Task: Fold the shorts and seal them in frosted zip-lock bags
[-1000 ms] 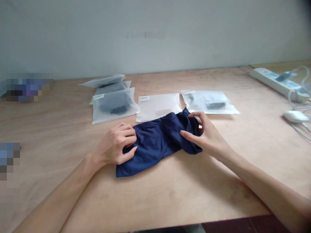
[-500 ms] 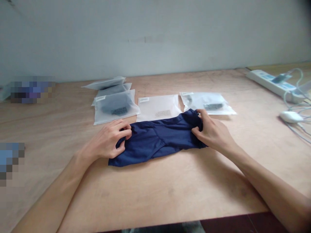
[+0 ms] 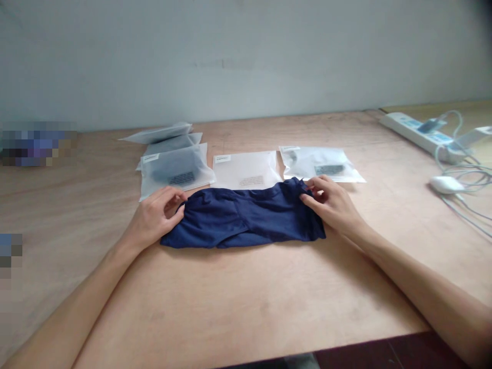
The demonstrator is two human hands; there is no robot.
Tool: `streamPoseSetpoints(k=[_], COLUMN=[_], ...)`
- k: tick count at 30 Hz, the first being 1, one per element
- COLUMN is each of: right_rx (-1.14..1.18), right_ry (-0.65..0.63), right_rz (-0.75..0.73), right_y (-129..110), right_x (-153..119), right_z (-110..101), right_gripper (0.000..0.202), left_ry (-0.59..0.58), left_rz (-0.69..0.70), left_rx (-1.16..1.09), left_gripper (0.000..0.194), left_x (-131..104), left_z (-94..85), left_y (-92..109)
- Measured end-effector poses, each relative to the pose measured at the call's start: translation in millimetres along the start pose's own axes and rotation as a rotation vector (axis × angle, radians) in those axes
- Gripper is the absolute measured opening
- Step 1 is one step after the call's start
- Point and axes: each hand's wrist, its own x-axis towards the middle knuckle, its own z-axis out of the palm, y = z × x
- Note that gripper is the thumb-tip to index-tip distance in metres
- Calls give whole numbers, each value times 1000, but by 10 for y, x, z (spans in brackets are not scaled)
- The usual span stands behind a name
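Stretched sideways near the middle of the wooden table is a pair of navy-blue underpants point(image 3: 246, 215), its cloth gathered into soft wrinkles with a slanting seam near the centre. My left hand point(image 3: 156, 218) pinches its upper left corner between thumb and fingers. At the other end, my right hand point(image 3: 332, 205) has thumb and fingers closed on the bunched upper right edge. Just behind the cloth lies a pale frosted bag point(image 3: 246, 169) with printed text; the garment hides a little of its front edge.
Left of the pale bag, several frosted bags with dark contents point(image 3: 175, 166) overlap. Another frosted bag point(image 3: 317, 161) lies to the right. A white power strip point(image 3: 418, 136) with cables and a white adapter point(image 3: 446, 184) occupies the right side. Blurred items point(image 3: 36, 143) sit far left.
My left hand has shifted left to the garment's outer corner, and the garment lies wider and straighter, its left end higher in view. My right hand keeps its end. The view has turned slightly right.
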Motion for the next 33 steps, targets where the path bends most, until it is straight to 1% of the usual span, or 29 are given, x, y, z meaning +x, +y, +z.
streamPoseSetpoints(k=[1, 3, 5, 7, 9, 13, 16, 18, 20, 22, 25, 28, 31, 33], right_rx=[36, 69, 98, 132, 216, 489, 699, 785, 810, 843, 937, 948, 927, 921], right_ry=[-1, 8, 16, 17, 24, 77, 92, 108, 151, 161, 105, 57, 31, 55], right_rz=[27, 93, 127, 114, 114, 177, 188, 195, 191, 206, 252, 270, 259, 244], right_y=[-10, -23, -22, -9, 9, 28, 0, -39, -85, -124, -145, -124, -96, -81], right_x=[1, 3, 3, 2, 1, -9, -26, -38, -44, -44, -35, -25, -21, -21], right_z=[1, 14, 38, 66, 89, 111, 104, 84, 51, 12, -27, -19, 13, 26], right_gripper=[28, 40, 43, 39, 34, 30, 29, 28, 30, 33, 36, 36, 38, 42], left_ry=[9, 24, 34, 42, 67, 155, 224, 246, 242, 220, 190, 172, 158, 158], left_rz=[-21, -45, -59, -73, -81, -94, -101, -135, -188, -220, -267, -348, -355, -349], left_rx=[-8, -16, -32, -53, -90, -174, -221, -274, -325, -375, -464, -499, -501, -516], left_gripper=[19, 27, 34, 36, 38, 33, 28, 26, 27, 31, 36, 41, 40, 38], left_x=[-2, -3, 1, 7, 10, 4, -14, -32, -47, -54, -41, -16, 2, 7], left_z=[3, 22, 54, 86, 103, 90, 64, 49, 34, 21, 13, 19, 31, 38], left_y=[-2, 9, 33, 57, 77, 100, 103, 103, 108, 121, 149, 165, 165, 164])
